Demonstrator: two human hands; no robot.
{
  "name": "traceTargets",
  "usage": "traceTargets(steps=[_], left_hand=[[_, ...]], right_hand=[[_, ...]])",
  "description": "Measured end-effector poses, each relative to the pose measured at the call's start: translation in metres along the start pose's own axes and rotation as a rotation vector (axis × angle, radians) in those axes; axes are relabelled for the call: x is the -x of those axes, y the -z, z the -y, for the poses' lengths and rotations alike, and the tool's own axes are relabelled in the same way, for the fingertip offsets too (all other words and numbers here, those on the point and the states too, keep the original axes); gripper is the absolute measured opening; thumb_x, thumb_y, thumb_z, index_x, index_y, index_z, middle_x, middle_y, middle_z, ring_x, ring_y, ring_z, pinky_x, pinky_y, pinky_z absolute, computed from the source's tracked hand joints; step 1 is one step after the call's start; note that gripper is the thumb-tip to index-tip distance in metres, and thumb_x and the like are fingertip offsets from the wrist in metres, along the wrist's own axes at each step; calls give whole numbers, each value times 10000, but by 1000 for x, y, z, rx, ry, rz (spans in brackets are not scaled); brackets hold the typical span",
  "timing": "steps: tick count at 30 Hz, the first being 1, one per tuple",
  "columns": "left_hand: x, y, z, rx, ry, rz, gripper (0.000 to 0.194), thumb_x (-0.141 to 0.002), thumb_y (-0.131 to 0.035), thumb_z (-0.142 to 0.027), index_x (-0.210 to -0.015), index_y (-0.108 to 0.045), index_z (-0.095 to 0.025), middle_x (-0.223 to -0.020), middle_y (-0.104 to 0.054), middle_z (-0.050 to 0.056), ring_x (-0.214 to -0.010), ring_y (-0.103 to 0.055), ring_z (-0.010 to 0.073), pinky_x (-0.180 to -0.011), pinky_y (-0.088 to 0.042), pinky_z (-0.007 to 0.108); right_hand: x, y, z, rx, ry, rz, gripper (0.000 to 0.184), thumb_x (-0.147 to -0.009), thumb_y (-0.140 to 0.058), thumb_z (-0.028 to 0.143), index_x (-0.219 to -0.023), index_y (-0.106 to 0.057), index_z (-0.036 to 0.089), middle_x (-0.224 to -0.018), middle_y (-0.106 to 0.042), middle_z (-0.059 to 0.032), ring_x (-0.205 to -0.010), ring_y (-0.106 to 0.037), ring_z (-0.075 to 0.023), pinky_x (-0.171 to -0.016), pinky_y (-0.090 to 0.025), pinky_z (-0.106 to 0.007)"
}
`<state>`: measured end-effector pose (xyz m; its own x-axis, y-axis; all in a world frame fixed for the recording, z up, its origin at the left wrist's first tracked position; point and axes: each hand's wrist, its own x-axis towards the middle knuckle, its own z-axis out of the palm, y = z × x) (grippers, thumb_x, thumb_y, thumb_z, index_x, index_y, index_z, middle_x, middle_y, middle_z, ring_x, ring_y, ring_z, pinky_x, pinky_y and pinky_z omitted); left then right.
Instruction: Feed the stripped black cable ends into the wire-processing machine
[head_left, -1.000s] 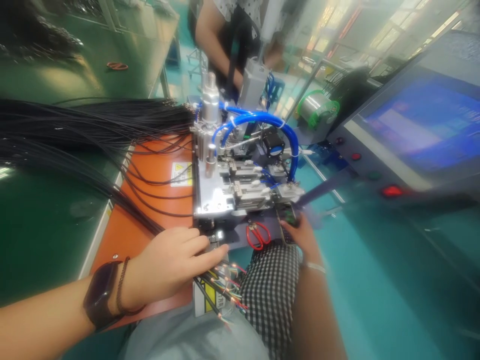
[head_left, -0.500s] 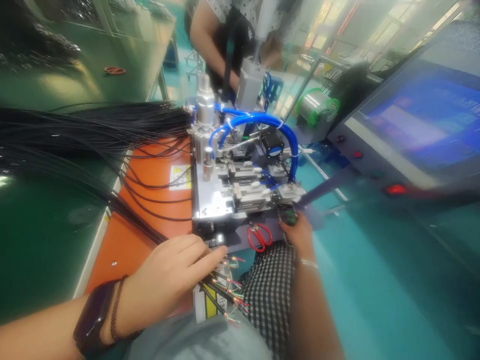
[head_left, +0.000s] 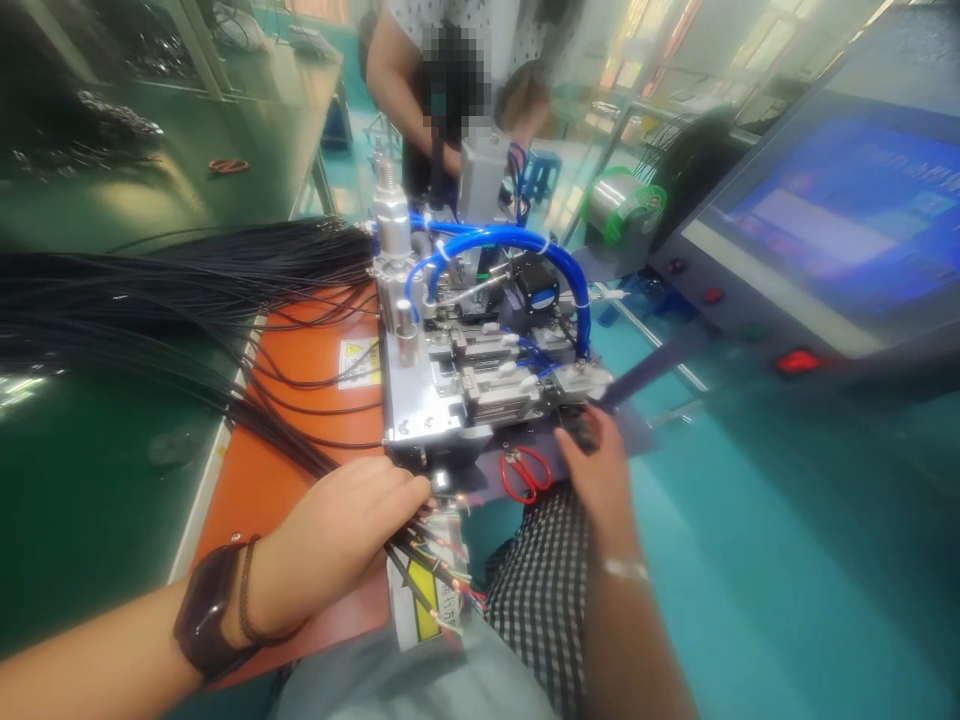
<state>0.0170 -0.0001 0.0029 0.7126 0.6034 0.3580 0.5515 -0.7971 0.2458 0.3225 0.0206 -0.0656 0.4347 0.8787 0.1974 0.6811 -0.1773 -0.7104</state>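
Note:
My left hand [head_left: 367,515] is closed over a bundle of black cables [head_left: 289,440] at the machine's front left. Their stripped ends, with thin coloured wires [head_left: 450,575], stick out below the fingers. A small silver-and-black part [head_left: 442,482] lies just past the fingertips. My right hand [head_left: 600,465] is at the machine's front right corner, thumb and fingers curled at a small dark object [head_left: 579,428]; what exactly they grip is partly hidden. Between the hands lie red-handled scissors [head_left: 527,474] on the dark ledge. The metal machine [head_left: 495,385] with pneumatic cylinders stands just beyond.
Blue hoses [head_left: 517,240] arch over the machine. More black cables [head_left: 187,280] spread left across the orange surface [head_left: 300,345]. A screen on a grey housing [head_left: 840,230] stands at right, beside a green-rimmed wire spool [head_left: 622,205]. Another person [head_left: 405,90] is behind the machine.
My left thumb has drawn back toward the cables, and the wire ends sit slightly further left. My right hand has come a little further over the dark object. The view has shifted slightly.

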Motion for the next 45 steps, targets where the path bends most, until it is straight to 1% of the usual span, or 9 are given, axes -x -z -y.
traceTargets(steps=[3, 5, 11, 19, 23, 25, 30, 38, 45], left_hand=[[0, -2, 1, -176, -52, 12, 335, -899, -407, -83, -1227, -463, -118, -885, -613, 61, -777, -524, 178, -681, -457, 307], [1, -1, -1, -269, -68, 18, 353, -903, -394, -94, -1249, -465, -98, -919, -625, 79, -804, -544, 202, -686, -472, 334], [2, 3, -9, -286, 25, -32, 348, -848, -354, -16, -1135, -531, -103, -1035, -613, 102, -918, -565, 216, -786, -499, 356], [-2, 9, -12, -105, 188, -54, 188, -813, -429, -89, -949, -525, -175, -806, -575, 30, -686, -566, 165, -564, -488, 268], [-5, 11, -13, -103, 196, -90, 165, -801, -409, -88, -894, -514, -174, -747, -541, 18, -626, -555, 147, -521, -474, 239], [-6, 12, -14, -110, 187, -101, 146, -807, -403, -96, -870, -509, -174, -731, -530, 16, -610, -548, 143, -511, -469, 232], [-7, 12, -16, -118, 161, -112, 121, -815, -401, -115, -845, -499, -180, -737, -537, 18, -610, -548, 143, -506, -464, 227], [-6, 13, -17, -92, 150, -114, 105, -822, -408, -116, -830, -488, -183, -713, -514, 11, -592, -541, 139, -500, -453, 226], [-4, 10, -18, -130, 123, -119, 130, -816, -404, -77, -834, -494, -170, -710, -497, 15, -614, -499, 140, -515, -418, 227]], right_hand=[[40, 7, 62, -339, 203, 439, 271, -822, -606, 298, -1085, -632, 238, -1014, -685, -47, -928, -634, -193, -855, -487, -330], [60, 7, 92, -430, 284, 556, 156, -823, -614, 235, -963, -683, 242, -933, -703, -23, -844, -642, -168, -786, -501, -287], [79, -11, 110, -491, 235, 413, 164, -830, -601, 155, -964, -662, 228, -909, -704, 1, -833, -642, -141, -776, -498, -245], [84, -10, 113, -428, 389, 159, 107, -847, -581, 122, -843, -645, 208, -830, -682, -16, -802, -610, -158, -753, -475, -275], [89, -9, 113, -294, 613, 274, 142, -861, -550, 133, -876, -668, 210, -812, -683, -33, -777, -576, -192, -716, -445, -332], [89, -11, 112, -307, 541, 331, 117, -844, -582, 152, -870, -676, 217, -797, -684, -23, -759, -579, -189, -702, -446, -330], [85, -14, 114, -476, 242, 224, 77, -833, -608, 186, -874, -665, 214, -819, -683, -15, -777, -608, -164, -721, -476, -285], [89, -14, 119, -529, 197, 186, 75, -844, -589, 195, -864, -656, 220, -804, -667, -13, -754, -596, -162, -704, -465, -280], [93, -12, 120, -514, 289, 302, 118, -854, -553, 166, -796, -645, 212, -765, -661, -7, -743, -586, -162, -685, -451, -287]])
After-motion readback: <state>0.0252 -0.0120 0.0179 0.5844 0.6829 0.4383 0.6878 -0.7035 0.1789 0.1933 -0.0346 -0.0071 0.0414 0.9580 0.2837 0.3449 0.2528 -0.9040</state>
